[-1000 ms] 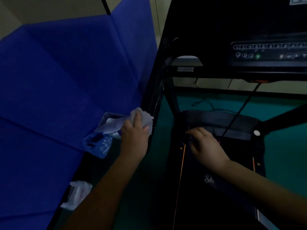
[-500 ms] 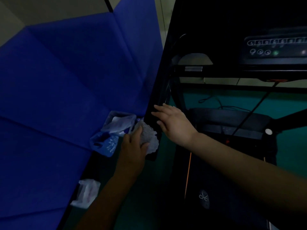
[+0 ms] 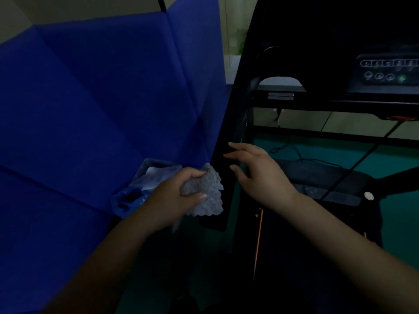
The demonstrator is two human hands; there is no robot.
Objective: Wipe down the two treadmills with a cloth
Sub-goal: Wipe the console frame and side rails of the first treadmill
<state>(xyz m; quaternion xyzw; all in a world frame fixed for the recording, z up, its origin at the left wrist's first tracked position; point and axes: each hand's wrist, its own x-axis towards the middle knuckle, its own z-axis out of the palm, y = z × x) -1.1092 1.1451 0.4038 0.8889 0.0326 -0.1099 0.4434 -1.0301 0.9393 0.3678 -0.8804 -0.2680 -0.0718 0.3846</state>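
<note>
Grey, crumpled textured cloth point(image 3: 204, 192) sits bunched in the left hand point(image 3: 174, 198), fingers curled round it, at seven o'clock of the black treadmill's upright side rail point(image 3: 229, 137), likely poised for wiping. Right hand point(image 3: 256, 173) spreads open-fingered against that rail, seemingly steadying.

The cloth point(image 3: 204, 196) is pale grey w/ a bumpy, pebbled texture. The folding screen point(image 3: 102, 105) is deep blue. The treadmill frame point(image 3: 235, 123) is black, w/ a thin orange line along the deck. The floor point(image 3: 403, 214) is teal green. The console point(image 3: 387, 71) is black w/ one green light.
</note>
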